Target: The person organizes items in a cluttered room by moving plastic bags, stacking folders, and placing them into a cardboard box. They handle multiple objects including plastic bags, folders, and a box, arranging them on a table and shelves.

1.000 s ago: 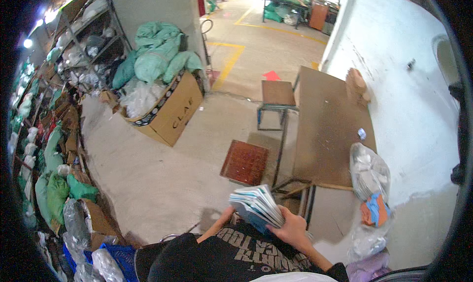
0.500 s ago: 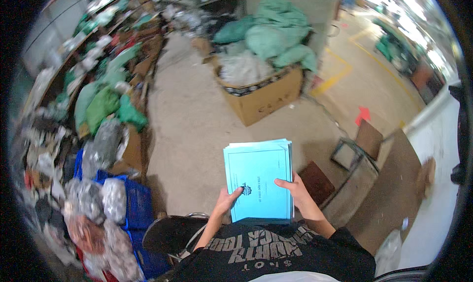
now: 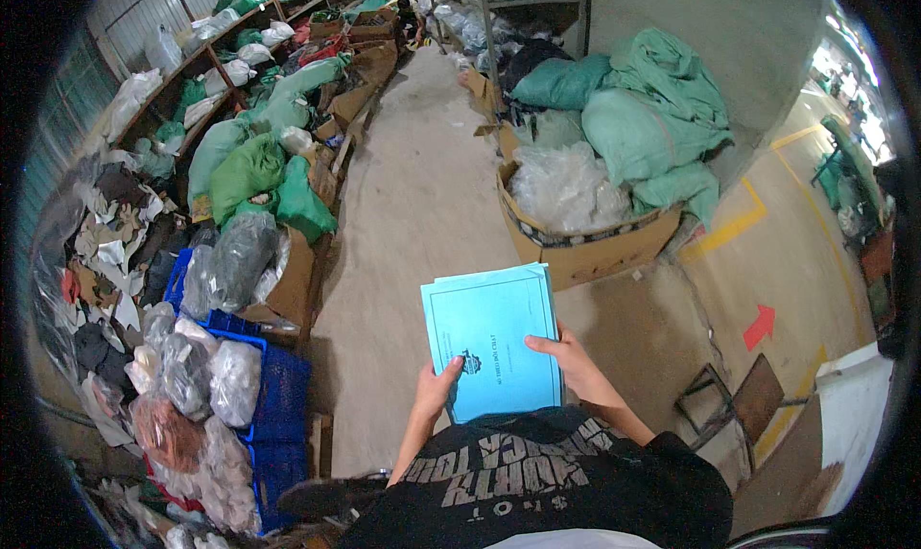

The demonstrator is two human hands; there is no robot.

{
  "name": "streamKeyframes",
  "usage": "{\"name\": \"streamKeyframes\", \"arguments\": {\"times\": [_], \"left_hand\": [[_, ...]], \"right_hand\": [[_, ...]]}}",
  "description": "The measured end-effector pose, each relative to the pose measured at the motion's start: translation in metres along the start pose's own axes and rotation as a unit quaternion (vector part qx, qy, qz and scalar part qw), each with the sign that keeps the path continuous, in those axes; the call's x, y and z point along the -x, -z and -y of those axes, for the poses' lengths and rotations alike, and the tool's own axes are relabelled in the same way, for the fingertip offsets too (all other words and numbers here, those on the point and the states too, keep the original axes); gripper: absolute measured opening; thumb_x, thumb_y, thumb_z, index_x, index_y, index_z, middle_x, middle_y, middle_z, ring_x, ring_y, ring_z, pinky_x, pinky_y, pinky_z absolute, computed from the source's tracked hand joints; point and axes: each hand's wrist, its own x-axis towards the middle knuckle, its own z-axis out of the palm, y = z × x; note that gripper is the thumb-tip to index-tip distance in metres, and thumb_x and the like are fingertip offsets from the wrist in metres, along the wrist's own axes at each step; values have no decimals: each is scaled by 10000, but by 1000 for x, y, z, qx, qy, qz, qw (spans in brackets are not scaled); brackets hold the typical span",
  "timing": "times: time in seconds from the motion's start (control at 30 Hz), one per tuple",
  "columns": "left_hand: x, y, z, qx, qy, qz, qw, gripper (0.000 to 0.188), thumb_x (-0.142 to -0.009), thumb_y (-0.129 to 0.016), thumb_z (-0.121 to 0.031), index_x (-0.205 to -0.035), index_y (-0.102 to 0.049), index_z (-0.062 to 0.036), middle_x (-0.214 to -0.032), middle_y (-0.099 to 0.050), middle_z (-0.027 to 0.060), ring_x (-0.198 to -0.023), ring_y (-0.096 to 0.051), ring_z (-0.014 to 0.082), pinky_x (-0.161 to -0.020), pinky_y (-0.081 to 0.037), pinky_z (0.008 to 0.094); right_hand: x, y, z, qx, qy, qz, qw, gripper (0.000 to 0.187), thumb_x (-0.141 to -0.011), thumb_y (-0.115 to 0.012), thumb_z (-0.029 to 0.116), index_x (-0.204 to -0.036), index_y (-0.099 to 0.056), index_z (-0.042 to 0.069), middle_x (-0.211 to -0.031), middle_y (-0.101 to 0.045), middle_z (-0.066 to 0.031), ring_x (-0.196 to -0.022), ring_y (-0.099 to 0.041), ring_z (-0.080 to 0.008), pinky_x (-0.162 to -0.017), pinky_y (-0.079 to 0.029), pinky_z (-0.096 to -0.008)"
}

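- Compared with half a second ago, the view has swung a little further left: the shelves of bagged cloth now fill more of the left side, and the stack of light blue booklets (image 3: 492, 348) sits lower and nearer the person's chest.
- Left hand (image 3: 436, 388) grips the near left corner of the stack, thumb on the top cover, the other fingers hidden beneath.
- Right hand (image 3: 574, 359) holds the right edge, fingers curled over onto the cover.
- Both forearms rise from a black printed shirt (image 3: 537, 482) at the near edge.
- Far right of the stack stands a large cardboard box (image 3: 595, 247) heaped with clear plastic and green sacks (image 3: 643, 117).
- On the left, a blue crate (image 3: 278, 396) holds clear bags of fabric.
- A red arrow (image 3: 758, 326) marks the concrete floor (image 3: 413, 194) on the right.
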Motion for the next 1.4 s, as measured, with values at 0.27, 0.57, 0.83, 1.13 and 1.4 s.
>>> {"name": "streamKeyframes", "arguments": {"times": [0.27, 0.57, 0.83, 1.13, 1.4], "left_hand": [[-104, 15, -50, 36, -51, -87, 994, 428, -933, -728, -344, -1119, -663, 36, -1003, -707, 83, -895, -633, 151, -814, -515, 324], [-316, 87, -151, 7, -42, -107, 993, 493, -919, -737, -380, -1148, -659, 49, -1014, -717, 108, -921, -654, 171, -830, -522, 334], [-491, 138, -247, -105, -42, -28, 993, 522, -916, -724, -424, -1145, -664, 41, -982, -724, 101, -898, -654, 171, -820, -518, 325], [-721, 158, -344, -72, -82, -13, 994, 505, -930, -718, -405, -1158, -654, 41, -1014, -705, 87, -935, -630, 168, -846, -504, 336], [-863, 185, -425, -41, -87, -73, 993, 520, -937, -707, -403, -1192, -639, 45, -1069, -693, 103, -970, -623, 184, -875, -495, 345]], "right_hand": [[-157, -20, 80, 40, -60, 90, 993, 755, -829, -808, 188, -1457, -426, 11, -1344, -590, -142, -1233, -563, -260, -1055, -436, -390], [-388, -78, 132, 16, -66, 101, 993, 755, -833, -804, 210, -1453, -425, 0, -1360, -571, -145, -1252, -545, -254, -1056, -433, -393], [-540, -104, 169, -12, -20, 42, 999, 698, -849, -786, 250, -1405, -472, -33, -1308, -605, -149, -1191, -578, -247, -1005, -467, -383], [-766, -116, 243, 30, 25, 3, 999, 647, -865, -765, 254, -1382, -508, -37, -1287, -610, -147, -1180, -583, -263, -1012, -452, -400], [-948, -152, 346, 50, 12, 77, 996, 654, -851, -781, 234, -1384, -499, -18, -1252, -630, -132, -1129, -604, -244, -984, -471, -375]]}}
